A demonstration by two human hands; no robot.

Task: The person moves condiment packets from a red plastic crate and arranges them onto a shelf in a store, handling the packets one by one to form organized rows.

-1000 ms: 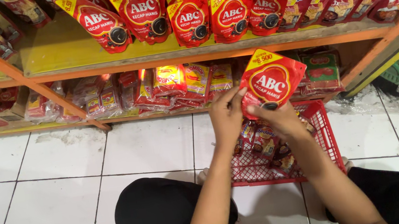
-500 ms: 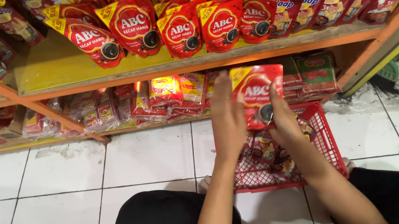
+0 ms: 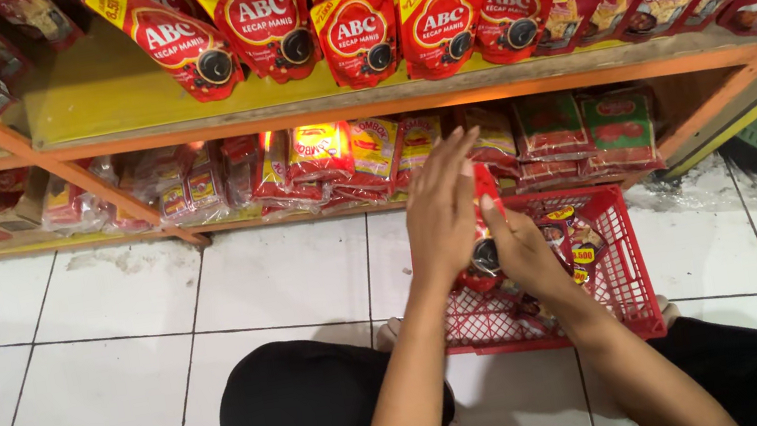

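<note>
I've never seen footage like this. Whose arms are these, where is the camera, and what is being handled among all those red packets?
There is no machine here: these are a person's two bare arms, filmed by a camera worn on the head and looking down. The dark shapes at the bottom are the person's legs, low over a white tiled floor.

The left hand and the right hand together hold one red pouch, seen nearly edge-on between them, with a dark round cap. Right behind it, on the floor, stands a red plastic basket holding more packets.

Ahead is a shop shelf, yellow with orange rails. Its upper level carries standing red pouches of the same kind; the lower level holds smaller flat sachets.
</note>
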